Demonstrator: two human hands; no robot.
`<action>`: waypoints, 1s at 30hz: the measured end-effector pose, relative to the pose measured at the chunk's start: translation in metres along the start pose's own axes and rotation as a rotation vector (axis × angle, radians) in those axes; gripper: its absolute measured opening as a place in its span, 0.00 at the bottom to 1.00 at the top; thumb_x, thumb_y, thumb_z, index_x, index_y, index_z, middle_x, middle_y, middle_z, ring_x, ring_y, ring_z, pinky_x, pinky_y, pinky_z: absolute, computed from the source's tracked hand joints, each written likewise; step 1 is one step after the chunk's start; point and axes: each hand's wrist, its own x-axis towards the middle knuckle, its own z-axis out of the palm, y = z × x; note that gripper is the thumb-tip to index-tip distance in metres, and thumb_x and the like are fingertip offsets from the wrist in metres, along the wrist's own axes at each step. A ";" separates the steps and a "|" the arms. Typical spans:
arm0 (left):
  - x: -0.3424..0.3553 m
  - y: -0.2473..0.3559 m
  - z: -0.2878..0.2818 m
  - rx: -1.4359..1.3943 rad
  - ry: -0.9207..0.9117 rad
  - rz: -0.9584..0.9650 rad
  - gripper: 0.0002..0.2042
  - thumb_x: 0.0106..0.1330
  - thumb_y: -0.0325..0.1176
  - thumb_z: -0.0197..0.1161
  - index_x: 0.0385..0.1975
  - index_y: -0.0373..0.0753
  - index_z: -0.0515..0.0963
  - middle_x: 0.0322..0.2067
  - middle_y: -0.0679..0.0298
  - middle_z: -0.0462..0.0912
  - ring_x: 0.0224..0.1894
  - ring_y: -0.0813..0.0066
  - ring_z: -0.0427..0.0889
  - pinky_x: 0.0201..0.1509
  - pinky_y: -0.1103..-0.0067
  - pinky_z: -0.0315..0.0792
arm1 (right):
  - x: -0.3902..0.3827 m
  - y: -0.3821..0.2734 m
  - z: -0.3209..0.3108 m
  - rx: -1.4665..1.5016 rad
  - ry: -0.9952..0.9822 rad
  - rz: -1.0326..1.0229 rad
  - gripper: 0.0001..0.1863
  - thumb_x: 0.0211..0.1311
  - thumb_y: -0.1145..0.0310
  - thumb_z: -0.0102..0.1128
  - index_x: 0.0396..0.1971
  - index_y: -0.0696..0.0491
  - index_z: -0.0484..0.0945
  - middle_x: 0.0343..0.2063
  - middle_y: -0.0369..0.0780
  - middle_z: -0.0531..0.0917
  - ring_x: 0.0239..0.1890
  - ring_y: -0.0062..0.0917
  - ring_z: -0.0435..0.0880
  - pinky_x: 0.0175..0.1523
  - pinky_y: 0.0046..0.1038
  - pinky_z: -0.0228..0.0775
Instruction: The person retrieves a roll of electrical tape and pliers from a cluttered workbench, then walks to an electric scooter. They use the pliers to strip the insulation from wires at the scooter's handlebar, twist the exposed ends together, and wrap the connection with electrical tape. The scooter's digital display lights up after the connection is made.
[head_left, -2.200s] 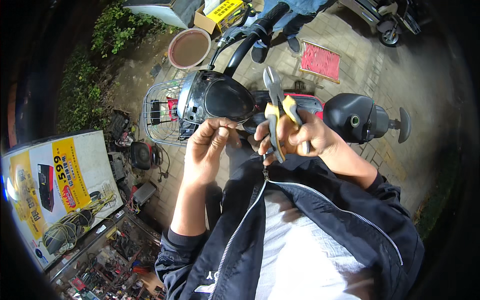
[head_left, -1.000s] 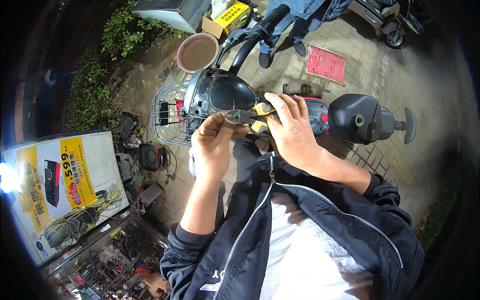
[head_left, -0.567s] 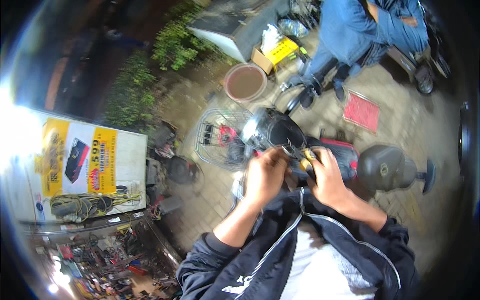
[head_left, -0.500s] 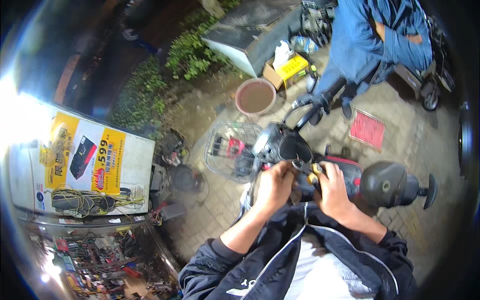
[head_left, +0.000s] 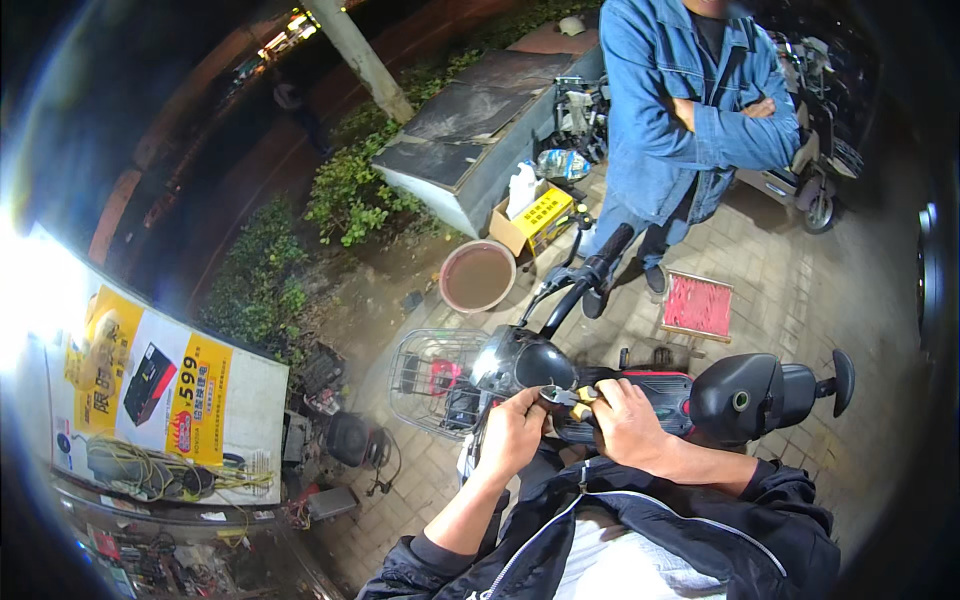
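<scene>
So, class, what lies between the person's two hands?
The head view shows the yellow-handled pliers there, held in the right hand, metal end toward the left hand.

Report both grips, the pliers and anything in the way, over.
Right grip around yellow-handled pliers. Left grip pinched beside pliers' head; anything held too small to tell. Scooter cowl just beyond.

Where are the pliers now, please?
In the head view, just below and right of centre, the pliers are in the right hand, tips beside the left hand.
</scene>
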 end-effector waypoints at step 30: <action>0.002 -0.021 -0.006 -0.468 0.024 0.213 0.09 0.70 0.20 0.56 0.46 0.35 0.69 0.39 0.59 0.79 0.35 0.74 0.81 0.44 0.78 0.77 | -0.019 0.015 0.002 0.951 -0.240 0.377 0.14 0.52 0.79 0.57 0.41 0.59 0.79 0.49 0.45 0.75 0.54 0.38 0.76 0.59 0.32 0.68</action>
